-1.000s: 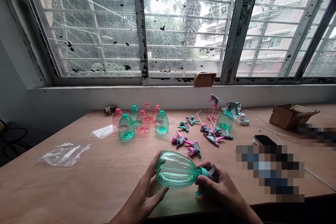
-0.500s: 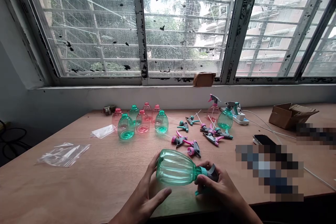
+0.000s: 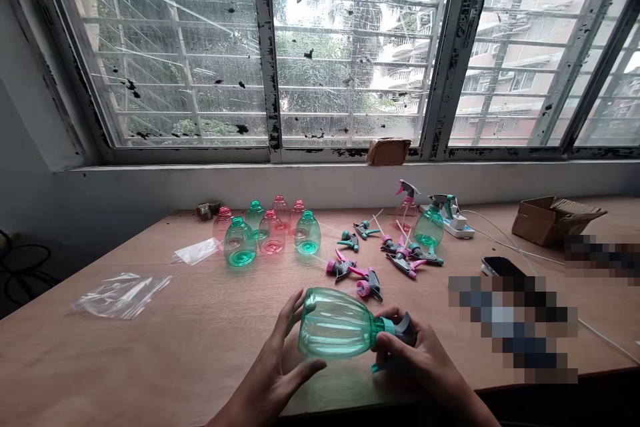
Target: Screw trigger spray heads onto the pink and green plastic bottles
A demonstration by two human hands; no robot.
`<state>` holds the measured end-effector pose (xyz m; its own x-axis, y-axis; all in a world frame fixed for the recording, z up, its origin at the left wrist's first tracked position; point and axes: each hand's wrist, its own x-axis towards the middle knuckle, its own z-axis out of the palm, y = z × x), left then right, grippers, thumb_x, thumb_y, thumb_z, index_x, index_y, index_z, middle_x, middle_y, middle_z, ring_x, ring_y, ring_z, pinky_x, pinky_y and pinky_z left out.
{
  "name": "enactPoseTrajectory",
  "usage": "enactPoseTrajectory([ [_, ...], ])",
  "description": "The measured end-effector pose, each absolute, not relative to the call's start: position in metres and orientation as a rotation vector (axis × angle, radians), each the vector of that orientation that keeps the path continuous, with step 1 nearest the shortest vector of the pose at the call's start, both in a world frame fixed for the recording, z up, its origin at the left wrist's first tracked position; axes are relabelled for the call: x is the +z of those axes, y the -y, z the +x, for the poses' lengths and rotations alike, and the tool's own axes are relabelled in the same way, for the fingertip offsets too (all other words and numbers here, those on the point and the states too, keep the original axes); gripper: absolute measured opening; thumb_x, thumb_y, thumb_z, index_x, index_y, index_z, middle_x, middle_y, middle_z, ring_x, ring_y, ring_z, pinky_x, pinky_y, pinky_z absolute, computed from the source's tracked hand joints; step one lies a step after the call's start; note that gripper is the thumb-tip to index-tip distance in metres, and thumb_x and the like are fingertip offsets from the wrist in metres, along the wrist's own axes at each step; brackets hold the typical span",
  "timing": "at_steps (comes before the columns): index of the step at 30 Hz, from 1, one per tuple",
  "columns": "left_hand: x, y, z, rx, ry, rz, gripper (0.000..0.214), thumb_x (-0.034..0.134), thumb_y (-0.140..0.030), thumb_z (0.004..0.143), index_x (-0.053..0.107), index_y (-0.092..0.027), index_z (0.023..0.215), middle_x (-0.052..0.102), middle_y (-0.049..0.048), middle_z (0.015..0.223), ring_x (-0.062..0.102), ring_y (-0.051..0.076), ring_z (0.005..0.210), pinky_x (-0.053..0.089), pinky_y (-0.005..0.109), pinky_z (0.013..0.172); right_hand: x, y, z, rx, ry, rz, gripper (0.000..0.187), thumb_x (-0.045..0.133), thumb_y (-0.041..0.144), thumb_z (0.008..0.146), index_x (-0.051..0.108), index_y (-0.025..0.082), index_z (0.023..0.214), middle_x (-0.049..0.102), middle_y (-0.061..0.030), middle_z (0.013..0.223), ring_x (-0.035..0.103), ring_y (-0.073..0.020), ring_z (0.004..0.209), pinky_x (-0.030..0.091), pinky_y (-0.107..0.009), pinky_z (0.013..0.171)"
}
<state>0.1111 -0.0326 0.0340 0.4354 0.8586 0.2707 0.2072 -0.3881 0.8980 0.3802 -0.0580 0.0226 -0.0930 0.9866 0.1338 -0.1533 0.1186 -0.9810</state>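
A green see-through spray bottle (image 3: 340, 323) lies sideways in the air over the near table edge, its grey and teal spray head (image 3: 400, 329) pointing right. My right hand (image 3: 415, 353) is closed around the collar and spray head, which it partly hides. At the bottle's base, my left hand (image 3: 280, 353) is spread, thumb below and fingers behind; whether a fingertip touches the plastic I cannot tell. Beyond the bottle lie loose pink and grey spray heads (image 3: 370, 285). Teal and grey ones (image 3: 349, 240) are farther back.
Several green and pink bottles without heads (image 3: 241, 243) stand at the back left, near clear plastic bags (image 3: 123, 295). Two bottles with heads (image 3: 429, 225) stand by a white power strip (image 3: 459, 230). A phone (image 3: 503, 267), cables and an open cardboard box (image 3: 555, 221) are at right.
The bottle's base has dipped slightly and the bottle has turned a little about its length. My left fingers have shifted slightly away from the base. My right hand keeps its grip.
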Motion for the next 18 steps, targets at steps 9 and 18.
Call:
enactPoseTrajectory([
  [9, 0.043, 0.039, 0.114, 0.936, -0.854, 1.773, 0.096, 0.076, -0.054, 0.08, 0.02, -0.035, 0.157, 0.034, 0.0067, 0.163, 0.023, 0.034, 0.152, 0.019, 0.048, 0.125, 0.025, 0.059, 0.379, 1.264, 1.258, -0.984, 0.037, 0.082, 0.044, 0.077, 0.065, 0.017, 0.095, 0.074, -0.0008, 0.065, 0.072, -0.0209, 0.059, 0.056, -0.031, 0.06],
  [18, 0.037, 0.031, 0.109, 0.884, -0.816, 1.773, 0.086, 0.073, -0.044, 0.086, 0.024, -0.035, 0.156, 0.032, 0.0048, 0.165, 0.026, 0.033, 0.151, 0.022, 0.048, 0.124, 0.021, 0.057, 0.382, 1.276, 1.247, -0.986, 0.038, 0.083, 0.044, 0.077, 0.064, 0.017, 0.095, 0.071, 0.0009, 0.064, 0.071, -0.0193, 0.059, 0.057, -0.03, 0.057],
])
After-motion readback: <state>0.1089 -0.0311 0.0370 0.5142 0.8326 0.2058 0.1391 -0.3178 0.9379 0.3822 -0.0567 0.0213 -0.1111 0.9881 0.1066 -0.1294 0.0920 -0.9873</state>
